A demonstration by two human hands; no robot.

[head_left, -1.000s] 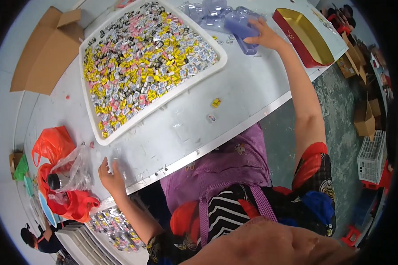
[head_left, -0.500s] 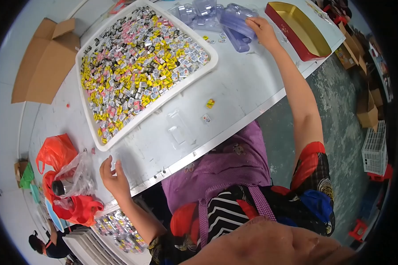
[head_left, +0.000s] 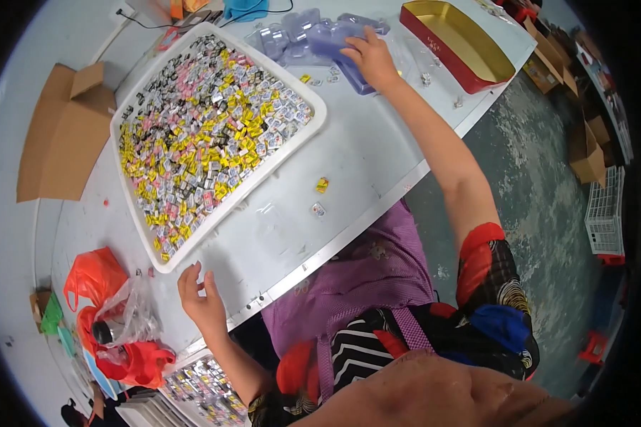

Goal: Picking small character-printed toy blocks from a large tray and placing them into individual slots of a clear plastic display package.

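Right-hand grip [head_left: 376, 64]: half open, fingertips on bluish plastic trays [head_left: 325, 43], which extend leftward beneath; firm hold unclear. Left-hand grip [head_left: 205, 304]: loosely open, empty. Trays overlap, count uncertain. Bench [head_left: 360, 139]: one white tub [head_left: 318, 119], one red-gold box [head_left: 470, 46], two loose packets [head_left: 322, 185] near front edge.

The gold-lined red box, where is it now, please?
In the head view, the red box lies upper right on the table, right of the right hand.
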